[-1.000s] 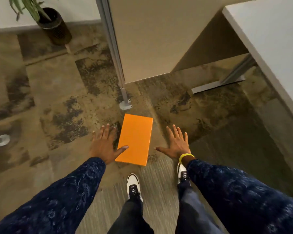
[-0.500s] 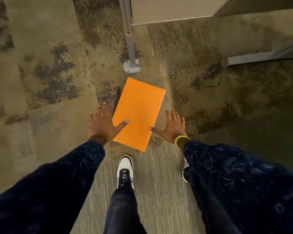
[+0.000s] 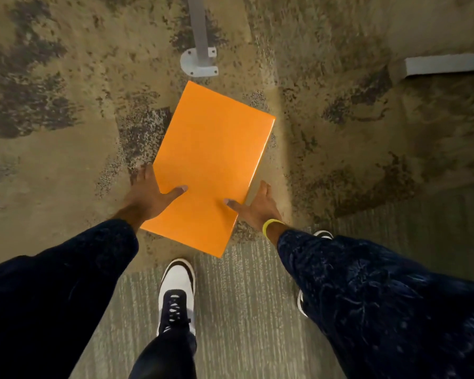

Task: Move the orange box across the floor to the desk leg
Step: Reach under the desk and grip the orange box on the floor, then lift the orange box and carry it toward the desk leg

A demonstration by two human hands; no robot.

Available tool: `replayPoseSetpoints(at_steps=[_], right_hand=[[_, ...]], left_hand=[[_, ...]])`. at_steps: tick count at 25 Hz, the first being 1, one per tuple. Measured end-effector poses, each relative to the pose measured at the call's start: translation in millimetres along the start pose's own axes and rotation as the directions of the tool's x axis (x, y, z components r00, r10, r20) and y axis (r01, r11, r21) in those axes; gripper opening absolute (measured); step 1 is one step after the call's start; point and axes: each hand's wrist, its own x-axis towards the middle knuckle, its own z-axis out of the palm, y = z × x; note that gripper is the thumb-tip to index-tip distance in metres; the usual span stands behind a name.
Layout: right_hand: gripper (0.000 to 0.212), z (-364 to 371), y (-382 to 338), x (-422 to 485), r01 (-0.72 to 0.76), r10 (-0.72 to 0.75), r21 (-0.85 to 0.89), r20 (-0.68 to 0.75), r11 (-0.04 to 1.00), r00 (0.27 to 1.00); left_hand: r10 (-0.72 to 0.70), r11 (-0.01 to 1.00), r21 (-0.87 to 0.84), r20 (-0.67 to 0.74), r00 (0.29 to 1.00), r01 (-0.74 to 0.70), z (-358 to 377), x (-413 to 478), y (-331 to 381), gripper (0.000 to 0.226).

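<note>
Your left hand (image 3: 148,196) and right hand (image 3: 253,205) clasp the orange box (image 3: 211,168) between them, thumbs on its lid. Its long axis runs ahead of your hands, far corner just short of the metal leg foot (image 3: 199,62). Uneven pressure could skew it past.

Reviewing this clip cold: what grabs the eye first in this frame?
The bright orange box dominates, lying on the mottled carpet mid-frame. The left hand and right hand flank its near end, thumbs on top. Just beyond its far corner stands a grey metal leg with a foot plate.
</note>
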Motion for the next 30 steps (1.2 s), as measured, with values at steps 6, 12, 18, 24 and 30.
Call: replayPoseSetpoints(at_steps=[6,12,18,24,30], right_hand=[[0.126,37,8,17,-0.008,-0.008,0.305,0.049,0.952,0.999],[0.111,54,16,25,-0.025,-0.016,0.505,0.075,0.862,0.997],[0.103,43,26,5,-0.060,0.008,0.562,0.095,0.825,0.995],[0.103,-16,44,-38,-0.092,0.070,0.681,0.061,0.727,0.996],[0.109,-104,70,-53,-0.052,0.099,0.698,-0.027,0.714,0.995]], left_hand=[[-0.042,0.940,-0.336,0.052,0.998,0.057,11,30,-22,0.135],[-0.080,0.908,-0.408,0.057,0.995,0.096,16,38,-27,0.104],[-0.025,0.908,-0.418,0.053,0.998,0.045,5,20,-13,0.093],[0.059,0.924,-0.383,0.144,0.988,0.001,-20,-1,44,0.116],[0.174,0.933,-0.347,0.213,0.961,-0.092,-41,-27,164,0.102]])
